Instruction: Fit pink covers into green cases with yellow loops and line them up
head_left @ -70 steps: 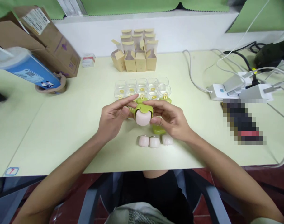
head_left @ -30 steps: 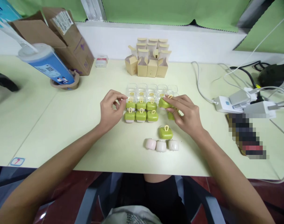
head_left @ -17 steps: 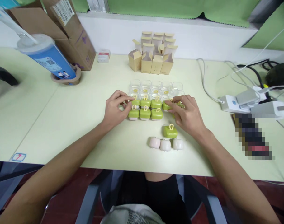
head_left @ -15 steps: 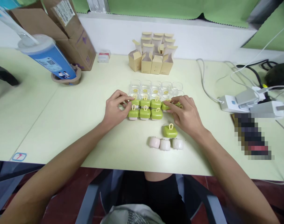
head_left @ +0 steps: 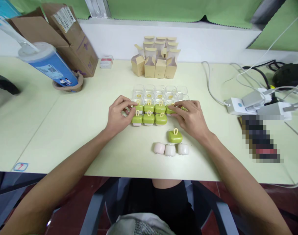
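Nearest you on the worktop (head_left: 129,156), three pale pieces (head_left: 170,150) sit before a loose green cap (head_left: 175,137). Beyond, your left hand (head_left: 118,114) is narrow at the row's left end, grip unclear; your right hand (head_left: 191,117) pinches the row's fourth case, a glossy green case (head_left: 168,110). You're probably aligning; release gently.

Seven yellow-looped green cases, glossy, rounded-square, upright, two rows. Near row (head_left: 148,119): three, side by side, pale underside showing below the green. Right one's loop leans over. Far row (head_left: 160,108): four, first three directly behind the near ones; fourth case (head_left: 170,109) at the right end, partly covered, can't see its base. More green beyond it to the right, mostly hidden. Loose green cap (head_left: 175,136), nearer and right, loop up. Just nearer: pink blank (head_left: 159,148), middle white blank (head_left: 170,150) close beside it, right white blank (head_left: 183,149) slightly apart.
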Tool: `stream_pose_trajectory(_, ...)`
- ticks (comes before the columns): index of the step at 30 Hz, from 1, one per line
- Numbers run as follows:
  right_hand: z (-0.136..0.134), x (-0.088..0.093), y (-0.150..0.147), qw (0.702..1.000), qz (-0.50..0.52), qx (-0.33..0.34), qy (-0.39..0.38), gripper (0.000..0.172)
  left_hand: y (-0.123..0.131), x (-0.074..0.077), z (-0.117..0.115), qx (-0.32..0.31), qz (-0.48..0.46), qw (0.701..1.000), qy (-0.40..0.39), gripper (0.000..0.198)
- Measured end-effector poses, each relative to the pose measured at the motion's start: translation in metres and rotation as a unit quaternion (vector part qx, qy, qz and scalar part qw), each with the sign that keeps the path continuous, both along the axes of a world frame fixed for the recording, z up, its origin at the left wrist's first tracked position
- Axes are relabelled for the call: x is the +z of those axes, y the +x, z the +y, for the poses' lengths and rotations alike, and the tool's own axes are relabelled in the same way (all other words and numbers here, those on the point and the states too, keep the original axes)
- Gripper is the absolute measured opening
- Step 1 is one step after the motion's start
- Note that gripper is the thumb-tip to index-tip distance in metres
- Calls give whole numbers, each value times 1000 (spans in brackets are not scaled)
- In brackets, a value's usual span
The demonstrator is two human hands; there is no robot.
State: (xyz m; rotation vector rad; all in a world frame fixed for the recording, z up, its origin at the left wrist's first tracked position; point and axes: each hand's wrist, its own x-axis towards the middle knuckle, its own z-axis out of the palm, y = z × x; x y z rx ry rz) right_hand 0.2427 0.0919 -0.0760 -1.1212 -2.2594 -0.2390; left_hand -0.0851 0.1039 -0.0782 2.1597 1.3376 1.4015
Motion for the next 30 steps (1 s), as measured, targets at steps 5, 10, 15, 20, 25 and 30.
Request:
stream_pose_trajectory(5,0,2,0,1000,5,-1,-16,28,0,1,0,8,8,1000,-10,18)
stream_pose_trajectory(10,-2,2,-2,999,17,-2,-38,30,-1,1,0,15,21,1000,-12,18)
stream_pose_trajectory(15,-2,13,7,997,55,24,-49,41,-1,3,0,30,22,999,1,16)
stream_pose_trajectory(20,-2,36,26,983,183,-29,-2,27,4,12,-16,1,52,984,169,13)
stream_pose_trajectory(25,-4,43,29,985,171,-11,-10,27,26,15,-52,-281,218,917,179,46)
stream_pose_trajectory(30,-7,43,25,992,123,4,-9,29,39,12,-64,-341,286,888,116,36)
